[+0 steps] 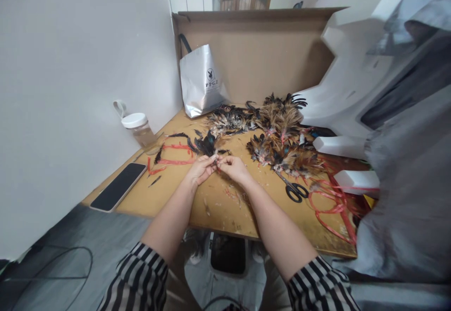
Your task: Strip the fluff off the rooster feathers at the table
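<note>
A small bunch of dark feathers (207,145) sits right at the middle of the desk (218,212), its quill ends pinched between both hands while the plumes fan away from the person. The left hand (201,169) closes around the base from one side, and the right hand (235,167) meets it fingertip to fingertip, thumb and fingers nipped on the same spot. Something pinkish shows at that pinch, too small to tell apart. Held low, just above the wood, the bunch stays steady and the stems stay together.

Just left of the hands lie loose red strips (171,157), near enough to reach. Behind and to the right spreads the big heap of brown and black feathers (278,132), well within arm's range. Black-handled scissors (294,190) rest on the desk to the right of the right hand, blades pointing back toward the heap, and more red strapping (333,210) tangles beyond them at the desk's right edge.

Off to the left, a dark phone (118,186) lies flat near the desk's front corner, a white-lidded jar (138,128) stands by the wall, and a silver bag (200,83) leans against the cardboard (260,52) at the back.
</note>
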A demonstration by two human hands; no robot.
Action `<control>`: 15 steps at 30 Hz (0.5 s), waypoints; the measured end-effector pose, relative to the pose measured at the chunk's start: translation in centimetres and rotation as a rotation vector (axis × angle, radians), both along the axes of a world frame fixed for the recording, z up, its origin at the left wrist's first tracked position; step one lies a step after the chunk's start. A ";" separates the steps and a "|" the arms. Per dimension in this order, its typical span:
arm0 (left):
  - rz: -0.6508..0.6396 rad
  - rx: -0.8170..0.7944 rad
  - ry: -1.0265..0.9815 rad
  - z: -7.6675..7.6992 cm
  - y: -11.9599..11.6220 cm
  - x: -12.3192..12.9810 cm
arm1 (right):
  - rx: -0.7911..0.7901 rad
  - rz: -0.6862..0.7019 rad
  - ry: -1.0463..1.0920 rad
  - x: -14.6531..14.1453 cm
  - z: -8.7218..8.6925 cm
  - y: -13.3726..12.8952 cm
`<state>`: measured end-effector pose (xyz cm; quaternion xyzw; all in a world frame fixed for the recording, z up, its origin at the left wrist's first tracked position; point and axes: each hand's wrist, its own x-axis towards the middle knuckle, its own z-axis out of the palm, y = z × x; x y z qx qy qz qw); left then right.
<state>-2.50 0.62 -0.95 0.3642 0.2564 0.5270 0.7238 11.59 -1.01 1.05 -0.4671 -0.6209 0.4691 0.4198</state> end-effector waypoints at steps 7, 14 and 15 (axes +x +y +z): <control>-0.149 -0.062 -0.269 1.3 -1.1 -0.3 | -0.169 -0.015 0.411 0.9 1.3 0.0; -0.295 -0.044 -0.269 1.0 -1.9 0.0 | -0.337 0.216 0.802 1.0 1.5 0.1; -0.305 -0.040 -0.262 0.9 -1.9 0.1 | -0.343 0.260 0.832 1.0 1.5 0.0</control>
